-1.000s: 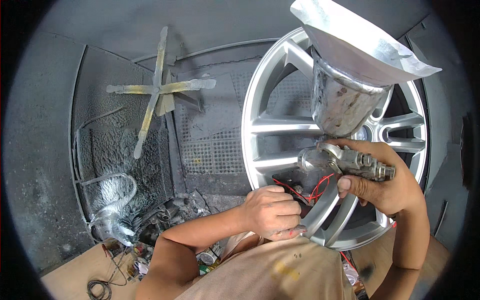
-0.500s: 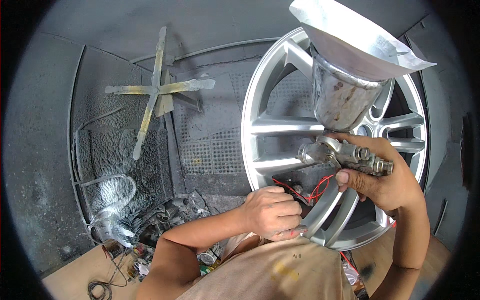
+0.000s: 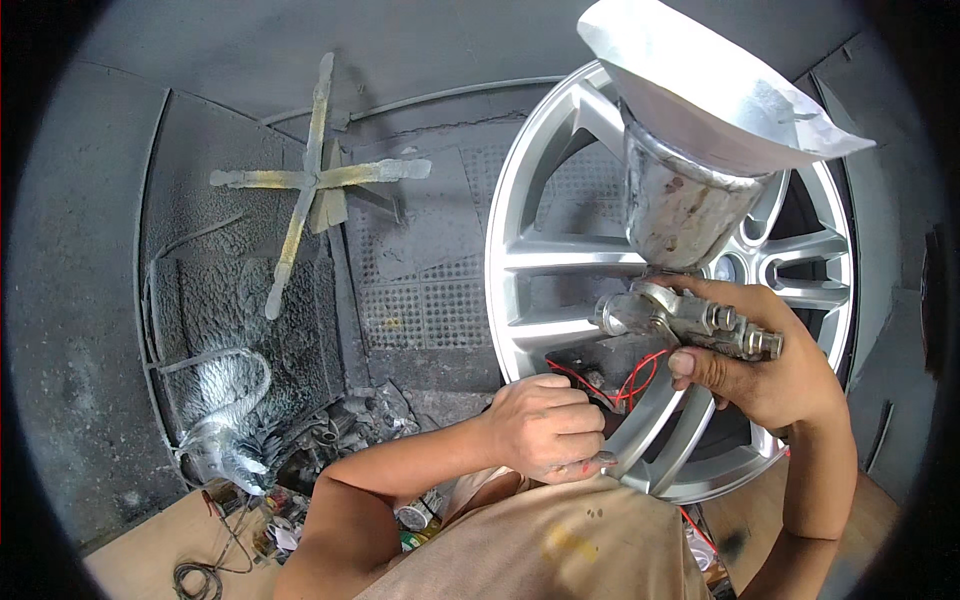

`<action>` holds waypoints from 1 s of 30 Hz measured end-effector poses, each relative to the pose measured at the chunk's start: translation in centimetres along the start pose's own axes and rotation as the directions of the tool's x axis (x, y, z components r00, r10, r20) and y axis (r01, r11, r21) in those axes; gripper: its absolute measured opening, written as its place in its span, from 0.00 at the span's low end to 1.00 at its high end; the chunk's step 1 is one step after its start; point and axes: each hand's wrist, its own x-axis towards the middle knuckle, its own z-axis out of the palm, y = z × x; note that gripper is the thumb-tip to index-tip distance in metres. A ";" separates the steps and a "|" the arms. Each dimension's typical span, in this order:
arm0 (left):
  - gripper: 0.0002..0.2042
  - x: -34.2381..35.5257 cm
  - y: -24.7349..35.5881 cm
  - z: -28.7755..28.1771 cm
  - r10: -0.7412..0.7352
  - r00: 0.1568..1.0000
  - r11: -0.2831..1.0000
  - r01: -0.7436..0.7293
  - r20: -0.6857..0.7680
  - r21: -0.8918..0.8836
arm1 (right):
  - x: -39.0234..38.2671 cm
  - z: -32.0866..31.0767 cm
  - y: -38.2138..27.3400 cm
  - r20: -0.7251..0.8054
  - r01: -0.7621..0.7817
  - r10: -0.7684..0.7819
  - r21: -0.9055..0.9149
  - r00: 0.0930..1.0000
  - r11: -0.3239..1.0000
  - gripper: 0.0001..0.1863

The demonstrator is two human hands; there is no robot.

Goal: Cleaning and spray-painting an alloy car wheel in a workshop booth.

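Grey, paint-crusted walls surround a silver wheel; before it, the right hand grips a spray gun, barely shifted over 1 second, so work seems steady. The left hand makes a fist, contents hidden.

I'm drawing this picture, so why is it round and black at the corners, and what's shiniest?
Head view: the fisheye lens leaves dark corners and bends straight edges near the rim; head view: the white sheet over the metal cup looks brightest, while the silver wheel gleams more softly.
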 end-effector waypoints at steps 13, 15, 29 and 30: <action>0.10 0.0 0.1 0.2 0.005 1.000 1.000 -0.005 -0.001 0.009 | -1.2 1.1 0.8 -0.074 0.202 -0.217 -0.170 0.973 0.964 0.28; 0.10 0.0 0.1 0.1 0.000 1.000 1.000 0.000 0.006 0.006 | -1.2 1.2 1.2 -0.079 0.227 -0.244 -0.186 0.966 0.956 0.28; 0.10 -0.1 0.0 0.3 -0.003 1.000 1.000 0.003 -0.011 0.005 | -1.2 1.4 0.6 -0.089 0.226 -0.243 -0.168 0.966 0.959 0.27; 0.09 -0.1 0.0 0.3 -0.003 1.000 1.000 0.003 -0.003 0.007 | -1.3 1.4 0.0 -0.093 0.129 -0.140 -0.107 0.986 0.986 0.27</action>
